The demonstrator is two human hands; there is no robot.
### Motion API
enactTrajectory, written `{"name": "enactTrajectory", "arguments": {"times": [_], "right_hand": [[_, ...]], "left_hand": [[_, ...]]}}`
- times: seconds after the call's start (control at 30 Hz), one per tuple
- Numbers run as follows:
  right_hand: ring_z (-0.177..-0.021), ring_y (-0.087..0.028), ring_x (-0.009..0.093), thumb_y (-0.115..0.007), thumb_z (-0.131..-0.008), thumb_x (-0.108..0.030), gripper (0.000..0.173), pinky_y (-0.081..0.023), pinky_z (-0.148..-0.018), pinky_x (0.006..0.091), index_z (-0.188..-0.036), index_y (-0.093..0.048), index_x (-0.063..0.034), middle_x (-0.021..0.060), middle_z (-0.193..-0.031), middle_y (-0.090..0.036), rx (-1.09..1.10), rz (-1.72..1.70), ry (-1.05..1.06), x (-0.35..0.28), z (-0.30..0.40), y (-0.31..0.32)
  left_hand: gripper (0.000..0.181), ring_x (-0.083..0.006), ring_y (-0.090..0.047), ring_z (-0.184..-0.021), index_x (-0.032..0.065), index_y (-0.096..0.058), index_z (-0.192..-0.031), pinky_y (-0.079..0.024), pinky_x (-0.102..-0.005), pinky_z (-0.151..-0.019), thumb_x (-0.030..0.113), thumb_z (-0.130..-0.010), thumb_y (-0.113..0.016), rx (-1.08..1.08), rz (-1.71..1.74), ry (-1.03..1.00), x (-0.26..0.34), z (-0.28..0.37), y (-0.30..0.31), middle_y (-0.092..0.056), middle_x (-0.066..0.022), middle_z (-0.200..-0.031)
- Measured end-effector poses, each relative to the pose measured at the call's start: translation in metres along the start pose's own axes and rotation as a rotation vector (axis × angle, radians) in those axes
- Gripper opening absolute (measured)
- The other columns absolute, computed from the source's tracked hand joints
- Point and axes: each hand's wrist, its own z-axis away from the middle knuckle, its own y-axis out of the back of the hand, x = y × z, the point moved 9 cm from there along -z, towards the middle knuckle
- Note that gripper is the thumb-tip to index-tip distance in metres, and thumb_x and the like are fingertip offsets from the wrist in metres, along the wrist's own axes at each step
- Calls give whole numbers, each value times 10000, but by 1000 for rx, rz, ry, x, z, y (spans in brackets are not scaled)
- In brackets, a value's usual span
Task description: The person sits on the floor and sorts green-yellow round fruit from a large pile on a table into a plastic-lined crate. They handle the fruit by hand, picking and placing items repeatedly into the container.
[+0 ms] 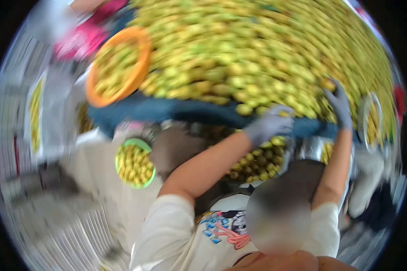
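A large heap of small, round yellow-green fruits lies before me, some browned near its front edge. My left hand, in a grey glove, is at that edge, its fingers curled around a yellow fruit. Farther right, my gloved right hand reaches onto the heap. An orange-yellow fruit is at its fingertips; blur hides whether they grip it. Below my left forearm, a container holds brown and yellow fruits, partly covered by the arm.
A dark blue padded edge bounds the heap. An orange basket of fruits stands left, a green basin lower down. A white-rimmed basket is at right, a metal container below. Another person's pink clothing shows upper left.
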Motion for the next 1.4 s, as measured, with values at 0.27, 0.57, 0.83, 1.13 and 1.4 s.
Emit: {"name": "enactTrajectory", "arguments": {"times": [0.27, 0.57, 0.83, 1.13, 1.4], "right_hand": [[-982, -573, 149, -645, -844, -258, 631, -468, -780, 256, -1382, -418, -17, 118, -1168, -592, -455, -369, 154, -282, 10, -196], [-910, -605, 125, -618, -875, -121, 425, -486, -808, 269, -1268, -505, -8, 49, -1004, -666, -935, -710, 831, -488, 97, -245], [-1016, -594, 134, -591, -905, -128, 362, -475, -891, 283, -1253, -556, -34, 72, -1117, -633, -790, -509, 271, -311, 63, -201], [-894, -619, 246, -636, -813, -177, 337, -501, -799, 334, -1116, -619, -31, 157, -1009, -633, 285, 211, 74, -80, -12, -36], [-964, -620, 269, -608, -843, -205, 369, -487, -861, 347, -1166, -606, -27, 184, -1041, -638, 142, 138, 73, -44, -20, -42]], "left_hand": [[414, -160, -556, -909, 66, -468, -1240, -481, -301, -750, 116, -858, -617, -3, -3, -107, -10, 14, 8, -560, -75, -969], [467, -190, -564, -961, 82, -441, -1279, -503, -328, -804, 133, -863, -646, -249, 206, -268, 28, 16, 7, -532, -123, -1123], [425, -240, -542, -1054, 68, -413, -1307, -482, -363, -934, 153, -926, -583, -4, 394, -185, 19, -5, 20, -436, -126, -1245], [321, -251, -557, -1000, 25, -494, -1181, -492, -341, -928, 71, -883, -601, 217, 356, -174, 48, 11, 15, -487, -107, -1137], [338, -229, -552, -996, 16, -491, -1198, -506, -323, -899, 106, -894, -609, 243, 288, -157, 46, 8, 23, -480, -113, -1153]]}}
